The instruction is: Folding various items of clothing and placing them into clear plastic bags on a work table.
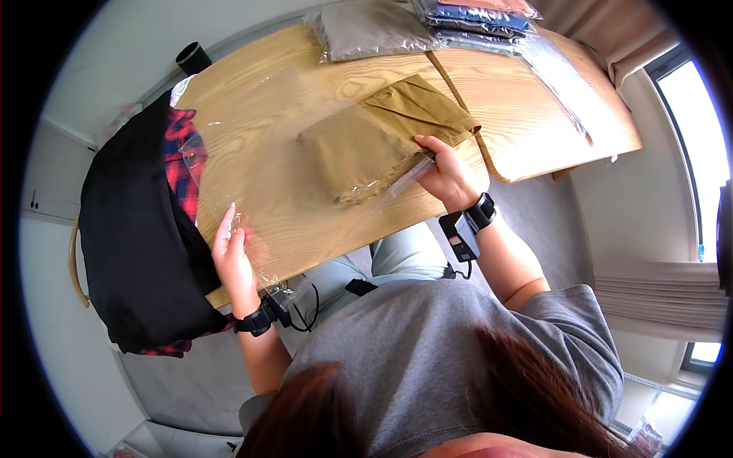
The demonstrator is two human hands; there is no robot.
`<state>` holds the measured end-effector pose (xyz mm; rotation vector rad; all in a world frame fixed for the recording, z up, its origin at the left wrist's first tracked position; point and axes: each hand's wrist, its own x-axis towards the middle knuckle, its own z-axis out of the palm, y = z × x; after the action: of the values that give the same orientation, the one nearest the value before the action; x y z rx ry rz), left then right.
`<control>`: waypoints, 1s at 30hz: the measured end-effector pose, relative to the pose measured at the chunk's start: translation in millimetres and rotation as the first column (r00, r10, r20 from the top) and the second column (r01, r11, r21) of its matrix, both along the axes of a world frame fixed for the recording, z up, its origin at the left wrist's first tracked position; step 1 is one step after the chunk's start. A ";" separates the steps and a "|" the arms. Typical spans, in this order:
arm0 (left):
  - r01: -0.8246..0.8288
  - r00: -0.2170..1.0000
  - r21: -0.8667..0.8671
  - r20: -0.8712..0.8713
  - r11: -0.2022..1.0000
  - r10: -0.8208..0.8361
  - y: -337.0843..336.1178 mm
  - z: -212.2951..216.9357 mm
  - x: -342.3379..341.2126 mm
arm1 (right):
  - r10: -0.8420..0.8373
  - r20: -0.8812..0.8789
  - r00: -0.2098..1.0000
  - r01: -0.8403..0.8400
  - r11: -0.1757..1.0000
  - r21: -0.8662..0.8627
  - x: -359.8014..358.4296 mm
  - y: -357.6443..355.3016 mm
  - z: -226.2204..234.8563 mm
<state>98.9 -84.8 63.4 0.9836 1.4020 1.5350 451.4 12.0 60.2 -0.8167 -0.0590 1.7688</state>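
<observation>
A folded mustard-brown garment (416, 111) lies on the table in front of me, its left part inside a clear plastic bag (395, 185). The garment's right end sticks out of the bag. My right hand (450, 175) is closed on the garment's near right edge, thumb on top, beside the bag's edge strip. At the near left, my left hand (235, 256) has the film of the bag between thumb and fingers, with the index finger pointing up. Some of its fingers show through the plastic. The bag's film spreads flat between both hands.
A black garment (137, 229) and a red-and-blue plaid one (182, 153) hang over the table's left side. At the far edge lie a bagged grey garment (374, 30) and a stack of bagged folded clothes (477, 27). A black cup (193, 59) stands at far left.
</observation>
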 end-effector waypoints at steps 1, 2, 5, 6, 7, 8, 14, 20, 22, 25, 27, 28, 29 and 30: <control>0.020 1.000 -0.004 0.006 1.000 -0.020 0.7 0.9 0.4 | -0.052 -0.048 0.998 0.052 0.999 0.007 4.3 3.0 -1.7; 0.011 1.000 0.002 0.001 1.000 -0.011 2.1 2.7 2.2 | -0.103 -0.096 0.990 0.104 0.994 0.013 7.5 6.3 -3.0; 0.079 0.996 -0.067 -0.024 0.995 -0.081 6.0 1.4 0.1 | -0.201 -0.096 0.975 0.216 0.956 0.197 15.4 -5.0 22.0; 0.066 0.997 -0.062 -0.027 0.996 -0.068 6.0 8.6 3.1 | -0.226 -0.094 0.970 0.242 0.940 0.239 28.1 -5.1 19.2; 0.078 0.995 -0.124 -0.057 0.989 -0.086 5.9 17.4 10.7 | -0.282 -0.060 0.958 0.287 0.922 0.261 41.9 -6.4 18.3; 0.088 0.991 -0.186 -0.085 0.979 -0.106 7.6 22.8 15.5 | -0.338 -0.028 0.941 0.331 0.899 0.286 57.5 -8.3 18.5; 0.107 0.985 -0.210 -0.110 0.972 -0.132 46.9 3.1 7.1 | -0.605 -0.022 0.796 0.577 0.748 0.329 147.8 -49.0 33.3; 0.030 0.280 0.118 -0.954 0.993 0.105 39.2 54.4 30.9 | -0.652 -0.083 0.754 0.632 0.683 0.366 191.6 -95.1 24.4; 0.186 0.288 -0.056 -0.951 0.981 -0.109 24.1 53.0 42.5 | -0.502 -0.218 0.837 0.546 0.749 0.375 188.3 -100.6 23.9; 0.392 0.191 -0.273 -0.910 0.879 -0.368 -1.4 48.8 65.2 | -0.269 -0.290 0.919 0.372 0.835 0.405 173.0 -100.0 19.8; 0.398 0.136 -0.273 -0.927 0.876 -0.351 -11.9 34.5 70.1 | -0.124 -0.321 0.939 0.251 0.885 0.392 143.5 -95.7 27.8; 0.395 0.137 -0.278 -0.925 0.876 -0.355 -14.4 30.3 72.3 | -0.105 -0.304 0.947 0.215 0.911 0.353 133.5 -93.3 26.1; 0.380 0.139 -0.254 -0.935 0.889 -0.327 -15.8 27.4 74.5 | -0.096 -0.275 0.956 0.181 0.937 0.300 122.0 -91.1 24.2; 0.365 0.142 -0.229 -0.944 0.902 -0.297 -16.5 25.4 76.3 | -0.085 -0.246 0.966 0.147 0.958 0.245 109.5 -89.3 22.5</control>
<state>175.2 -101.3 88.8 2.3934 1.6966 0.4317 560.9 -77.4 82.7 -0.4104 -0.0847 1.6895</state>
